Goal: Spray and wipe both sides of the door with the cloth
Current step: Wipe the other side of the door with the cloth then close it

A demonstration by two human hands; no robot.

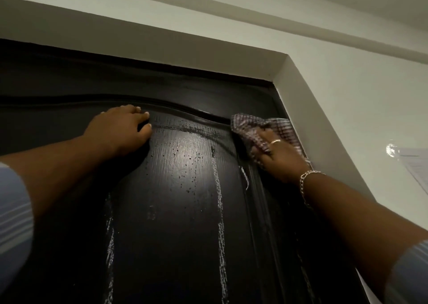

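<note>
One black door [185, 199], wet with drips, fills the view. The right hand [278, 155] presses one checked cloth [261, 127] flat against its upper right corner, beside the white frame [324, 118]. The left hand [120, 130], released, rests on the panel moulding.

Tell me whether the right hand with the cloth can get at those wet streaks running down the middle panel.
Probably yes. The right hand presses the cloth just beside the panel, and nothing lies between it and the streaks.
</note>
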